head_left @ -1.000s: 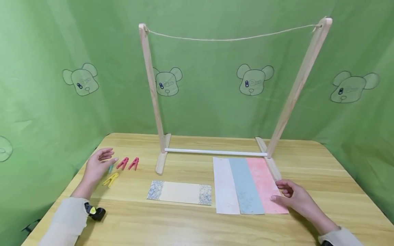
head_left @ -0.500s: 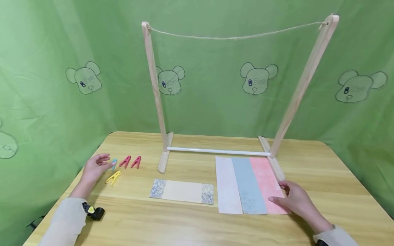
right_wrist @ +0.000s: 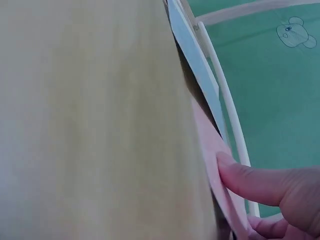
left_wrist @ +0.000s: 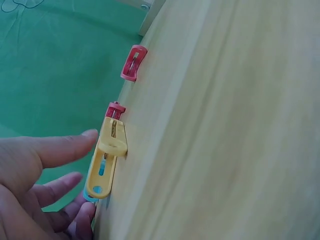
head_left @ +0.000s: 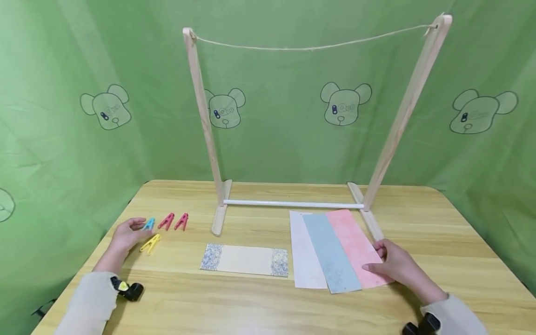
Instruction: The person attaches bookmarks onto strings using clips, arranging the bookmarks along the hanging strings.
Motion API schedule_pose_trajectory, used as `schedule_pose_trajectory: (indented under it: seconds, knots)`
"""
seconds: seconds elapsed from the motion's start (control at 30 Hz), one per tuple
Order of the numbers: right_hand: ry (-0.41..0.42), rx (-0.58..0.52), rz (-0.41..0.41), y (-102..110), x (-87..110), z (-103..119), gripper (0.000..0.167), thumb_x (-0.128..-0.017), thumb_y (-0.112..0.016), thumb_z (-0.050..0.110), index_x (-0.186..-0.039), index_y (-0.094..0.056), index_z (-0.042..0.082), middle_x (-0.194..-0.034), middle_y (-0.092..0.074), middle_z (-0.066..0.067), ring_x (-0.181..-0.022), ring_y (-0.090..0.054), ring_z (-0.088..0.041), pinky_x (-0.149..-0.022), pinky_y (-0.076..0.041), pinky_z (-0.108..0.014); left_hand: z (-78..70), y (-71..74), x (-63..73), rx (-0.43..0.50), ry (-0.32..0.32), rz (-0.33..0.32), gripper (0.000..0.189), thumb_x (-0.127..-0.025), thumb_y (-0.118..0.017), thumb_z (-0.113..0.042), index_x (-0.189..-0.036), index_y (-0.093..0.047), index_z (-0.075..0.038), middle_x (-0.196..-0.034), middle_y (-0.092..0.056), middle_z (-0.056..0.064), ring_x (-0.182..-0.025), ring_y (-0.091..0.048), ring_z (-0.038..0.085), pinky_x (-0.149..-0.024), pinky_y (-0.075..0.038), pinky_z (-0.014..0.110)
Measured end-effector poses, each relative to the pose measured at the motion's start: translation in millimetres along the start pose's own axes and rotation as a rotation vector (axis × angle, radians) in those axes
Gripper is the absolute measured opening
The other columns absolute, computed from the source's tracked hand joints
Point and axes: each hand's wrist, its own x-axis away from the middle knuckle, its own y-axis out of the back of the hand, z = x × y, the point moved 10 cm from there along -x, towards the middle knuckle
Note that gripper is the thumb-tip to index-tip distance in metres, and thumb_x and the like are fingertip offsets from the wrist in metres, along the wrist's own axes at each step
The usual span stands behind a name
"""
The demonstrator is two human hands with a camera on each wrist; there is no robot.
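My right hand pinches the right edge of a pink paper strip, thumb on top; the right wrist view shows the thumb pressed on the pink paper. A light blue strip and a whitish strip lie overlapping beside it. On the left, my left hand has thumb and fingers spread beside a blue clothespin, a gap showing in the left wrist view. Nearest that wrist camera is a yellow clothespin, partly hiding the blue one. Two red clothespins lie just right.
A wooden stand with a white crossbar rises behind the paper, a string tied between its posts. A cream card with blue floral ends lies mid-table. Green curtain surrounds the wooden tabletop.
The pink and blue strips have turned slightly, their far ends shifting left over the whitish one. My left hand has lowered and drawn a little back, uncovering more of the blue clothespin.
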Motion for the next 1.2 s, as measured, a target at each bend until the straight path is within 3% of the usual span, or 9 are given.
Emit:
schedule_pose_trajectory:
  seconds: [0.17,0.3,0.57,0.7,0.8,1.0,1.1,1.2]
  knots:
    - [-0.006,-0.112,0.09,2.4,-4.9,-4.4,0.045,-0.079,-0.076,0.015,-0.107,-0.052,-0.01,-0.087,-0.054,-0.008,-0.073,-0.046,-0.015,-0.055,-0.043,-0.02,1.4,1.6,-1.1,-0.061,0.023,-0.013,0.062,-0.082,-0.071,-0.01,-0.131,-0.039,0.012,-0.123,-0.045,0.032,-0.109,-0.047,0.039,-0.09,-0.046,0.037]
    - [-0.036,-0.203,0.154,3.7,-9.5,-11.9,0.03,-0.086,-0.067,0.008,-0.107,-0.055,-0.01,-0.085,-0.056,-0.006,-0.072,-0.049,-0.012,-0.056,-0.046,-0.02,2.9,3.5,-0.9,-0.117,0.031,-0.028,0.059,-0.081,-0.071,-0.01,-0.128,-0.044,0.012,-0.111,-0.052,0.025,-0.099,-0.05,0.032,-0.077,-0.045,0.028]
    - [-0.131,-0.369,0.229,1.0,-14.8,-25.1,0.031,-0.087,-0.064,0.006,-0.111,-0.053,-0.011,-0.084,-0.058,-0.004,-0.069,-0.053,-0.012,-0.057,-0.049,-0.023,0.6,5.4,-0.1,-0.209,0.011,-0.051,0.051,-0.08,-0.072,-0.014,-0.117,-0.051,0.012,-0.098,-0.056,0.02,-0.09,-0.053,0.03,-0.071,-0.045,0.032]
    - [-0.113,-0.433,0.266,-0.2,-13.8,-22.4,0.032,-0.087,-0.063,0.005,-0.111,-0.051,-0.013,-0.084,-0.059,-0.003,-0.069,-0.055,-0.012,-0.057,-0.05,-0.023,-0.8,3.9,-0.6,-0.231,0.017,-0.034,0.049,-0.08,-0.073,-0.019,-0.113,-0.053,0.011,-0.097,-0.058,0.019,-0.087,-0.054,0.028,-0.066,-0.045,0.028]
    - [-0.093,-0.483,0.306,-1.5,-12.2,-19.2,0.033,-0.088,-0.062,0.006,-0.112,-0.051,-0.013,-0.086,-0.059,-0.002,-0.072,-0.056,-0.011,-0.06,-0.052,-0.024,-3.6,3.4,-0.6,-0.239,0.02,-0.017,0.049,-0.082,-0.071,-0.023,-0.112,-0.053,0.01,-0.099,-0.058,0.02,-0.089,-0.053,0.029,-0.068,-0.046,0.031]
    - [-0.078,-0.544,0.358,1.7,-8.1,-13.9,0.033,-0.089,-0.063,0.011,-0.113,-0.052,-0.01,-0.089,-0.059,0.0,-0.075,-0.057,-0.01,-0.063,-0.053,-0.023,-11.4,3.1,-0.6,-0.211,-0.014,-0.008,0.048,-0.086,-0.064,-0.021,-0.118,-0.049,0.013,-0.11,-0.055,0.029,-0.098,-0.053,0.038,-0.085,-0.046,0.048]
    - [-0.073,-0.545,0.355,8.3,-8.2,-12.0,0.032,-0.09,-0.063,0.013,-0.113,-0.053,-0.007,-0.089,-0.058,0.0,-0.074,-0.056,-0.009,-0.063,-0.053,-0.023,-14.0,3.2,-1.9,-0.193,-0.04,-0.021,0.047,-0.088,-0.062,-0.019,-0.12,-0.049,0.013,-0.109,-0.056,0.028,-0.097,-0.054,0.036,-0.082,-0.048,0.043]
    - [-0.05,-0.533,0.335,16.7,-11.3,-9.0,0.03,-0.091,-0.062,0.014,-0.113,-0.053,-0.005,-0.089,-0.057,0.001,-0.073,-0.055,-0.009,-0.061,-0.052,-0.023,-21.1,5.8,-4.0,-0.182,-0.091,-0.06,0.046,-0.089,-0.062,-0.017,-0.122,-0.049,0.012,-0.106,-0.057,0.023,-0.093,-0.054,0.029,-0.073,-0.049,0.029]
